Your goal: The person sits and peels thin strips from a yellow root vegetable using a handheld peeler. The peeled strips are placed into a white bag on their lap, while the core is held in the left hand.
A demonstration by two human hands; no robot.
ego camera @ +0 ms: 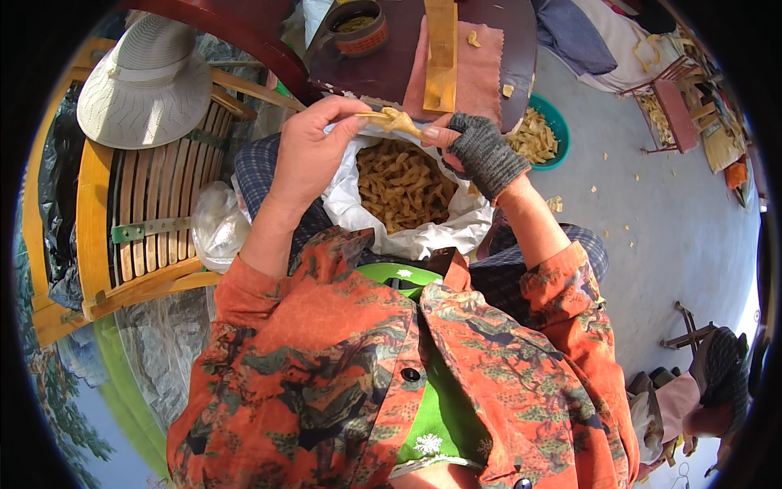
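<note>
My bare left hand (317, 143) pinches one end of a pale yellow knotted food strip (396, 121) between thumb and fingers. My right hand (482, 150), in a dark grey fingerless knit glove, grips the other end. The strip is stretched between the hands, above a white plastic sack (415, 244) that stands open between my knees. Inside the sack lie many brownish-yellow knotted pieces (406, 186). Directly beyond my hands, a flat wooden bar (440, 61) extends over a pink cloth (482, 67) on a dark red table (391, 79).
A mug (360, 40) with dark liquid stands on the table. Right of it, a teal basin (566, 143) holds yellow strips; scraps dot the grey floor (660, 208). At left, a slatted wooden chair (159, 189) bears a sun hat (146, 104) beside a clear plastic bag (220, 226).
</note>
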